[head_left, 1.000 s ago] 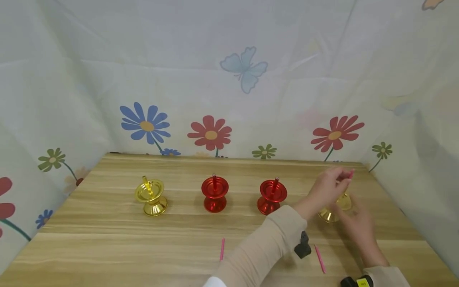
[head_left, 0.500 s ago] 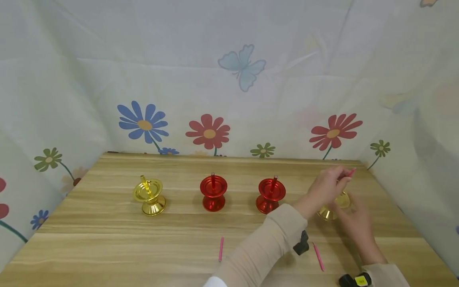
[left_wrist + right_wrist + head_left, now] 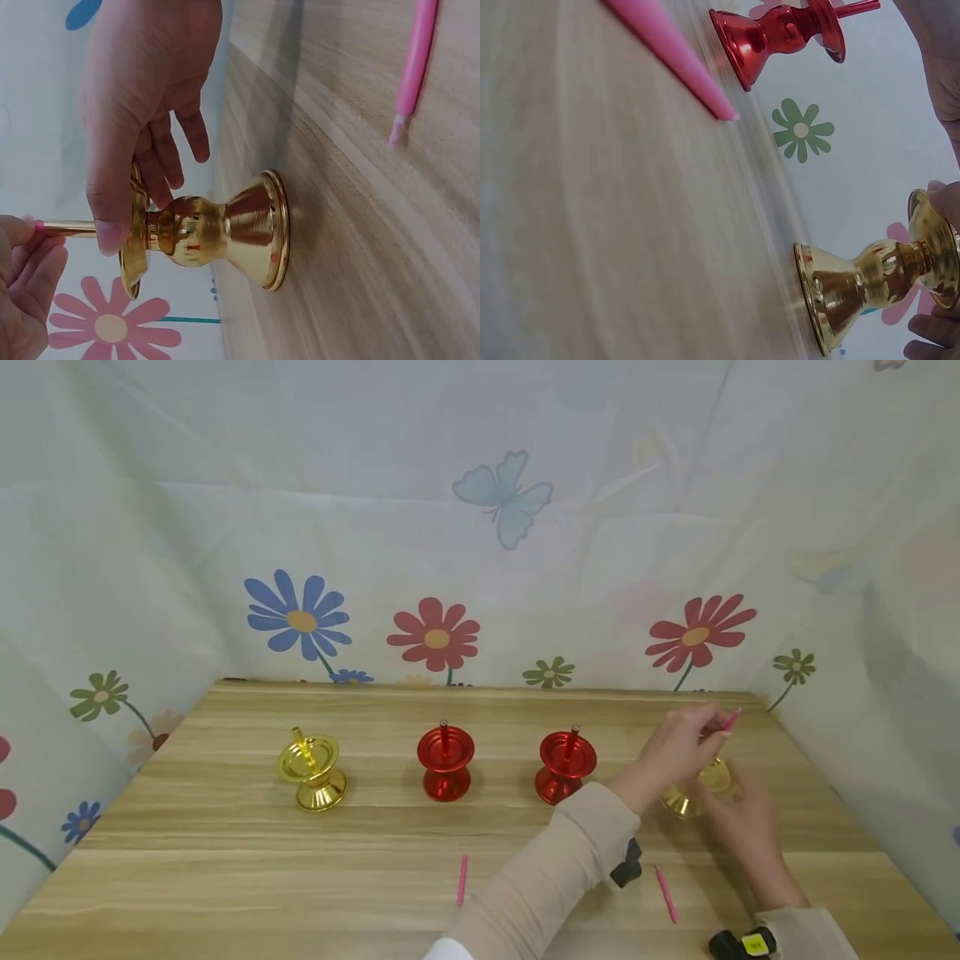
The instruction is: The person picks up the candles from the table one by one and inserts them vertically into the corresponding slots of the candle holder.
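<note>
At the table's right side stands a gold candle holder (image 3: 196, 231) with a shallow dish and upright tube. My left hand (image 3: 678, 745) pinches a slim pink candle (image 3: 732, 719) above it. In the left wrist view, the candle's lower end meets the tube's mouth; how far it sits inside cannot be seen. My right hand (image 3: 746, 822) holds the holder's dish, thumb on top and fingers beneath. Its thumb (image 3: 946, 201) also shows in the right wrist view. A loose pink candle (image 3: 666, 893) lies near my forearms, and another pink candle (image 3: 462, 881) lies farther left.
Two red candle holders (image 3: 446, 760) stand left of my hands, the nearer red holder (image 3: 566, 766) close to my left forearm. Another gold candle holder (image 3: 311, 768) stands farthest left. A flowered cloth (image 3: 360, 510) hangs behind the wooden table (image 3: 247, 868).
The held candle's top leans slightly more to the right than a second ago. Both hands and the gold holder keep nearly the same places; the head view has shifted a little.
</note>
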